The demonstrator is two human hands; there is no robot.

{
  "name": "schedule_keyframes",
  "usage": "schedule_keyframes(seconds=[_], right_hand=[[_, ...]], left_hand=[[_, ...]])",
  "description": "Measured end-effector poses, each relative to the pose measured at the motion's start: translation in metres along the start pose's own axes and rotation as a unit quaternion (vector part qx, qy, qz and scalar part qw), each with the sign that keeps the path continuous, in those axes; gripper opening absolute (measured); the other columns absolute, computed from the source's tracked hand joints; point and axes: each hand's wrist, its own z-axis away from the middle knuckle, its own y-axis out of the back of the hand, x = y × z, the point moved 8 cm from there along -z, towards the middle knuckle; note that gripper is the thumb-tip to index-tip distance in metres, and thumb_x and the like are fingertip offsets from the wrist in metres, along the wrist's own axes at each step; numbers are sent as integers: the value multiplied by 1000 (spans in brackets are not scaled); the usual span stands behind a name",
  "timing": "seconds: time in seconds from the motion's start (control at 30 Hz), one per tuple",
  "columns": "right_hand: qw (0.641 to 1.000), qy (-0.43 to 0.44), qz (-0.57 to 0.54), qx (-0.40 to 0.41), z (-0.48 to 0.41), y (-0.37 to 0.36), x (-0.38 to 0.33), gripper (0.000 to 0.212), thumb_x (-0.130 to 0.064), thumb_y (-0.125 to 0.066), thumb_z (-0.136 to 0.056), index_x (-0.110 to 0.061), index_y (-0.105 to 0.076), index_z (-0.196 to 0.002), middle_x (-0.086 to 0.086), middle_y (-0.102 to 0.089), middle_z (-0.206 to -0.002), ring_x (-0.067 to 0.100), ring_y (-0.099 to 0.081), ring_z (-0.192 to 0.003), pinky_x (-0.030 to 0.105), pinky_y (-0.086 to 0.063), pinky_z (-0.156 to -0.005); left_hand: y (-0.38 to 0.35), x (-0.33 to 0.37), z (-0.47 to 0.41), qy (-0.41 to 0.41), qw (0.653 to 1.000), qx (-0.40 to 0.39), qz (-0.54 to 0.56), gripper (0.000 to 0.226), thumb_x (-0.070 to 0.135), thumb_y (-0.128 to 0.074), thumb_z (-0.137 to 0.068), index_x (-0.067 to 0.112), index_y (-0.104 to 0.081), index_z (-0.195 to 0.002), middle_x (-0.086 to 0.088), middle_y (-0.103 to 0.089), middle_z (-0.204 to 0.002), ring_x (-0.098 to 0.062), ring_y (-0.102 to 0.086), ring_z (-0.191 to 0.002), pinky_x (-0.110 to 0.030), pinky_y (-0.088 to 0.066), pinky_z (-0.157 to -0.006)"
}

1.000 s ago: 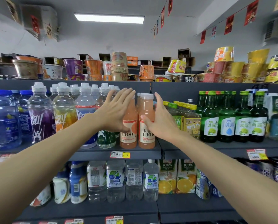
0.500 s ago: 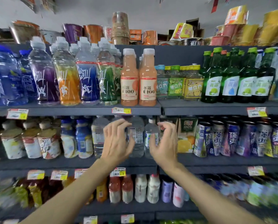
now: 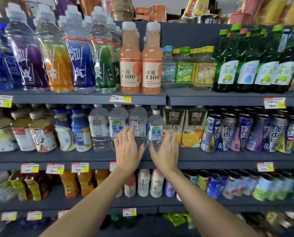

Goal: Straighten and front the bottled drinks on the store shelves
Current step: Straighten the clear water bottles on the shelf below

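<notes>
Four clear water bottles stand on the second shelf (image 3: 84,157). The third one (image 3: 138,120) shows its barcode side to the front. The fourth is a smaller water bottle (image 3: 155,127) with its green and blue label facing out. My left hand (image 3: 128,149) lies against the lower part of the barcode-side bottle with straight fingers. My right hand (image 3: 165,151) holds the smaller bottle low down, thumb across its front and fingers curled at its right side. Two peach C100 bottles (image 3: 141,65) stand upright on the shelf above.
Orange juice cartons (image 3: 193,127) stand right beside my right hand, with purple cans (image 3: 245,132) further right. Blue and white bottles (image 3: 78,130) and cup drinks are to the left. Sports drinks and green glass bottles (image 3: 255,62) fill the upper shelf. More bottles sit below.
Both hands left the peach C100 bottles on the upper shelf and dropped to the water bottles one shelf down. My view tilted downward with them.
</notes>
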Motion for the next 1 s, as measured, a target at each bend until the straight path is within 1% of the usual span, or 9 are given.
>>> schedule_keyframes(seconds=[0.1,0.2,0.37,0.5,0.6,0.73,0.8,0.9,1.0], right_hand=[[1000,-17,-2,6,-7,-5,5,70,-39,-75,-83,-10,-44,-138,10,-51,-127,27,-49,-118,38,-44,-100],[1000,-23,-8,4,-15,-11,4,69,-43,-72,-86,-11,-43,-140,8,-52,-128,25,-51,-118,37,-46,-98],[998,-66,-11,-1,-30,-16,5,78,-52,-70,-85,-12,-38,-143,9,-51,-130,27,-52,-120,38,-47,-98],[995,-92,11,-19,-39,-18,6,87,-59,-73,-80,-13,-37,-144,10,-50,-132,28,-52,-120,39,-47,-98],[994,-108,29,-18,-43,-17,9,83,-57,-75,-80,-12,-39,-139,11,-54,-129,29,-54,-119,40,-49,-95],[991,-120,51,-30,-46,-18,12,67,-54,-70,-83,-10,-46,-128,11,-59,-125,29,-57,-116,42,-49,-94],[991,-118,62,-29,-47,-18,11,63,-54,-69,-83,-10,-49,-124,10,-61,-123,28,-58,-114,41,-49,-93],[991,-111,73,-19,-47,-14,10,63,-54,-69,-82,-9,-52,-124,9,-63,-120,27,-58,-113,39,-46,-93],[993,-98,67,-9,-44,-7,13,66,-54,-71,-79,-10,-53,-125,7,-64,-119,25,-58,-113,38,-46,-95]], left_hand=[[-15,-2,-7,-7,998,-37,-58,97,35,-87,-71,6,-37,-149,-15,-39,-153,-34,-36,-142,-51,-29,-114],[-27,-4,-14,-12,994,-52,-97,111,43,-87,-71,8,-25,-156,-16,-28,-162,-34,-21,-152,-55,-19,-120],[-40,-5,-34,-25,984,-62,-165,125,60,-83,-66,10,-11,-156,-23,-18,-163,-37,-4,-154,-59,-2,-122],[-48,-6,-49,-9,974,-92,-207,143,74,-71,-65,12,19,-157,-32,-1,-163,-41,16,-152,-62,5,-120],[-51,-7,-55,-1,970,-92,-225,146,79,-65,-65,11,30,-152,-36,1,-161,-44,19,-151,-63,8,-119],[-55,-7,-59,5,972,-85,-218,147,78,-67,-65,12,30,-153,-36,7,-160,-46,18,-150,-63,6,-120],[-57,-5,-59,7,975,-78,-207,145,75,-69,-65,11,25,-155,-36,3,-159,-48,15,-150,-63,2,-120],[-59,-2,-58,9,979,-67,-191,140,72,-73,-65,9,10,-159,-40,-7,-158,-50,12,-150,-63,-1,-121],[-55,1,-56,5,984,-42,-173,127,67,-72,-68,5,-8,-158,-43,-21,-153,-50,6,-151,-61,-1,-122]])
